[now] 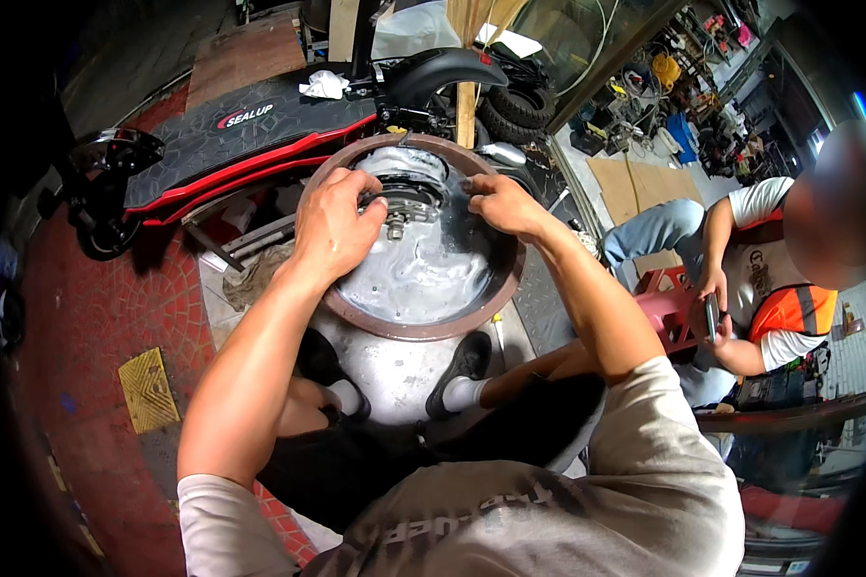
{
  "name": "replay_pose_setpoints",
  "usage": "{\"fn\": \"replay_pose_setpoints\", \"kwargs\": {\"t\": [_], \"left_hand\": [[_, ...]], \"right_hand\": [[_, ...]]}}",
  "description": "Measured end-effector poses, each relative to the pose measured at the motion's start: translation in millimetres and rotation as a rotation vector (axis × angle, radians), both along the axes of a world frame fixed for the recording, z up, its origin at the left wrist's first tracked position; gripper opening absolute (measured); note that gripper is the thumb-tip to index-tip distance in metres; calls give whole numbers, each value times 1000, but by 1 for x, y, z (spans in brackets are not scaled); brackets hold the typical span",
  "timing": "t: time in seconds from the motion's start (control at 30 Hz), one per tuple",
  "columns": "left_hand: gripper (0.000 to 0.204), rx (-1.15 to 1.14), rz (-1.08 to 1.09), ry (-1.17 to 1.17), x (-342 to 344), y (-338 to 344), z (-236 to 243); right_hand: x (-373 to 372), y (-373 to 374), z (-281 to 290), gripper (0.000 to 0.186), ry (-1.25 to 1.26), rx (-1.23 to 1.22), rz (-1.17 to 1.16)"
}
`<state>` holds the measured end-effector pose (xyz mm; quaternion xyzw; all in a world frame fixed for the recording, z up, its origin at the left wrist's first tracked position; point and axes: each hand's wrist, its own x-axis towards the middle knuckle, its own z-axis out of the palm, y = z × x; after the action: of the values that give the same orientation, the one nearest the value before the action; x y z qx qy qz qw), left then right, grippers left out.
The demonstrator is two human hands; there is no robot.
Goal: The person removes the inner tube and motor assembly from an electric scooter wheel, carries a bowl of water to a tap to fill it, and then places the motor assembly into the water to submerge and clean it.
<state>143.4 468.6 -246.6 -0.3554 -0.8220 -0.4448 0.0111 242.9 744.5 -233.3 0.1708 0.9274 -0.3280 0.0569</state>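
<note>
A round basin (416, 331) with a brown rim stands between my feet, holding cloudy, foamy water. Standing in it is a black wheel (416, 185), partly under the suds, with a metal axle and nut (394, 227) sticking out toward me. My left hand (341, 219) is closed on the wheel's left side, thumb and fingers around its edge. Over the right part of the basin, my right hand (502, 202) has its fingers curled together, just right of the wheel. Whatever its fingertips hold, if anything, is too dark to make out.
An electric scooter (250, 144) with a black deck and red edge lies beyond the basin to the left. Tyres (515, 115) are stacked behind. At right, a seated person (741, 260) in an orange vest holds a phone. A screwdriver (498, 332) lies near my right shoe.
</note>
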Motion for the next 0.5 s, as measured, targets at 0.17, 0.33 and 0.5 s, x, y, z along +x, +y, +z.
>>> {"fn": "replay_pose_setpoints", "kwargs": {"t": [0.17,0.33,0.5], "left_hand": [[32,-95,-27,84,5,5,-7],[32,-7,-12,205,7,7,-10],[38,-51,-34,193,6,5,-20]], "right_hand": [[6,-17,-55,44,-105,-52,-134],[30,-60,-25,31,-107,-360,40],[10,-34,-5,25,-53,-371,-297]]}}
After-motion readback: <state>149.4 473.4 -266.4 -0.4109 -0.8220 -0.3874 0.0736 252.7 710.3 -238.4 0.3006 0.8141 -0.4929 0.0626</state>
